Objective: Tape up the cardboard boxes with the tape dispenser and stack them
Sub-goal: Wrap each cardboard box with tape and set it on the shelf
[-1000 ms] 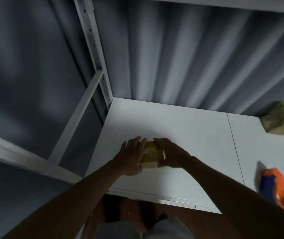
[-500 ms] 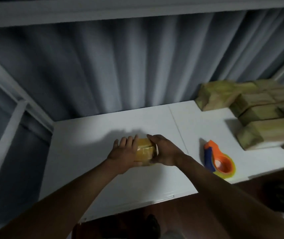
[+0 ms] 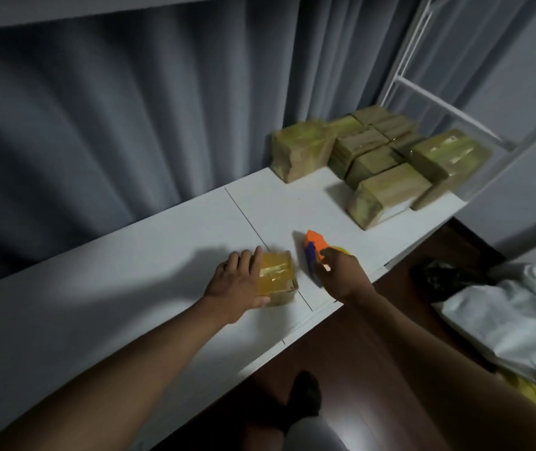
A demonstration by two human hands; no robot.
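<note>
A small cardboard box (image 3: 276, 275) with glossy tape across its top sits on the white shelf (image 3: 130, 271) near the front edge. My left hand (image 3: 237, 284) rests on its left side, fingers laid over the top edge and thumb along the front. Just right of the box lies the orange and blue tape dispenser (image 3: 315, 247). My right hand (image 3: 341, 271) covers its near part with fingers curled at the handle; how firm the hold is cannot be told. Several taped boxes (image 3: 374, 164) are piled at the shelf's far right.
A grey curtain (image 3: 130, 125) hangs behind the shelf. A white metal frame (image 3: 422, 86) rises at the far right. White cloth (image 3: 514, 320) lies on the dark floor to the right, below the shelf edge. My foot (image 3: 305, 388) shows below.
My right hand left the small box and moved right onto the tape dispenser. My left hand stays on the box. The view swung right, revealing the whole pile of boxes.
</note>
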